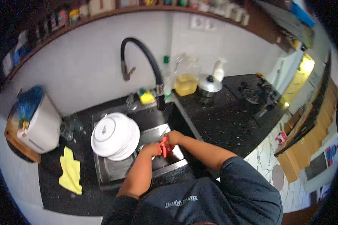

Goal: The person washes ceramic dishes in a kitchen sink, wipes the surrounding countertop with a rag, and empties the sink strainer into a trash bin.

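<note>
Over the basin of a black sink [186,119], my left hand [152,149] and my right hand [174,138] are close together. Both grip a small red object [164,147] with loop-like parts; blur hides its exact kind. Beneath the hands lies a shiny metal surface [157,130] inside the sink. To the left, a stack of upturned white dishes [115,135] rests on the drainboard side of the sink. A black gooseneck faucet [149,53] arches behind the hands. A yellow sponge [147,97] sits at the sink's back edge beside the faucet base.
A yellow cloth [70,171] lies on the black counter at left, near glasses [66,132] and a white bin-like container [42,126]. Behind right stand a plastic bottle [167,78], a jug of yellow liquid [186,84], a lidded metal pot [210,85] and a stove [255,94].
</note>
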### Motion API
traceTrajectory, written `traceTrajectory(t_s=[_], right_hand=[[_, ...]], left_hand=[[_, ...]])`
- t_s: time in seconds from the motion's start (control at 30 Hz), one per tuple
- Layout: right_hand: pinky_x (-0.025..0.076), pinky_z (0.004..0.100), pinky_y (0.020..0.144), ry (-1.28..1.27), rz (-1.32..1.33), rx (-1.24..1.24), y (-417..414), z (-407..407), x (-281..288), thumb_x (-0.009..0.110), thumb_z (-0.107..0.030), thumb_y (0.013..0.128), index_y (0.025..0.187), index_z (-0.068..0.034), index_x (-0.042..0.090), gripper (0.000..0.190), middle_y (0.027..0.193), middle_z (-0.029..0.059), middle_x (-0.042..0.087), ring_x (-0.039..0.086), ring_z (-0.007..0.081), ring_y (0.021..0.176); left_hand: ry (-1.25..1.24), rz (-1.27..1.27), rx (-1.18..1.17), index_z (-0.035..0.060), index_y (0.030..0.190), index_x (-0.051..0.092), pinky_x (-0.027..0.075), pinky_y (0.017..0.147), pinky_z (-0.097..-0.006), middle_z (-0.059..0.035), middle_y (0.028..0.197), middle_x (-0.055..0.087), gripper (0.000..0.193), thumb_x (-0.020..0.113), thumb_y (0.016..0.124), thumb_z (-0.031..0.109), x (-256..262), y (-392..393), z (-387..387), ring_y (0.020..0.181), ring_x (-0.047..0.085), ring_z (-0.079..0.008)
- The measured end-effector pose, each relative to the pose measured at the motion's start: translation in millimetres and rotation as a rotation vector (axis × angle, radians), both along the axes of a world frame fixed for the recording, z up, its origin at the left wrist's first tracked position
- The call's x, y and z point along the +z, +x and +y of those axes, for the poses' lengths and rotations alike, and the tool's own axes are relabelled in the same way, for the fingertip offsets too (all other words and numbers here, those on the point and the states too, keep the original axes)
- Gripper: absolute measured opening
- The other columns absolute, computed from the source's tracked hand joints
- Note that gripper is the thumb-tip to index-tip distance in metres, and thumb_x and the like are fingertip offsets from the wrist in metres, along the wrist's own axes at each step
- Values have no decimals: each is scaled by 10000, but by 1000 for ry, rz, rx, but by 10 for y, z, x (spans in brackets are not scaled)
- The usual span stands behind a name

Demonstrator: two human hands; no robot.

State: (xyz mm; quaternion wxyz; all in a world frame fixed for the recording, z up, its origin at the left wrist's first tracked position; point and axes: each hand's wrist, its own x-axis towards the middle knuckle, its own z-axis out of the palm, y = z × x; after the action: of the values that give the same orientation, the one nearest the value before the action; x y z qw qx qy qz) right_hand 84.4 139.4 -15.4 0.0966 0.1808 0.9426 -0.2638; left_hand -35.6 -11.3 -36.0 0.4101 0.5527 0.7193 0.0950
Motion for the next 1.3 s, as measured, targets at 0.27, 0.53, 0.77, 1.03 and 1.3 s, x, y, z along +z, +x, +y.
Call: traceTrajectory(t_s=[0.27,0.53,0.77,1.03,1.3], right_hand=[[473,303,709,-288,507,-473,274,-413,420,708,-157,716,932,-76,579,263,847,79,636,590,145,782],[380,303,461,-262,653,-510,539,-443,881,631,-45,763,840,-100,458,198,662,24,486,467,122,553],[474,299,702,-549,857,-296,156,-195,764,551,-98,849,1004,-75,600,164,866,47,624,579,144,789],[479,378,714,-339,509,-20,-94,-612,541,569,-352,853,836,-65,614,291,760,137,628,617,259,752],[490,453,702,77,446,-298,-346,-403,466,409,-397,885,854,-48,663,433,868,173,646,621,369,791]], left_hand=[[299,119,181,107,1083,602,424,889,-425,-192,1083,600,333,477,843,302,46,-20,116,1033,564,-344],[254,-215,612,139,1151,556,464,781,-496,-151,1009,631,393,395,889,385,235,118,-41,940,601,-336],[59,-1164,1137,103,1265,430,387,869,-649,-244,1238,467,630,280,884,582,727,463,101,1051,504,-472],[548,-1470,626,148,894,632,485,744,-484,-92,941,642,470,449,787,567,104,247,406,849,616,-289],[435,-1648,1182,160,1084,540,466,823,-433,-67,1043,614,334,412,892,403,-574,-22,611,930,600,-231]])
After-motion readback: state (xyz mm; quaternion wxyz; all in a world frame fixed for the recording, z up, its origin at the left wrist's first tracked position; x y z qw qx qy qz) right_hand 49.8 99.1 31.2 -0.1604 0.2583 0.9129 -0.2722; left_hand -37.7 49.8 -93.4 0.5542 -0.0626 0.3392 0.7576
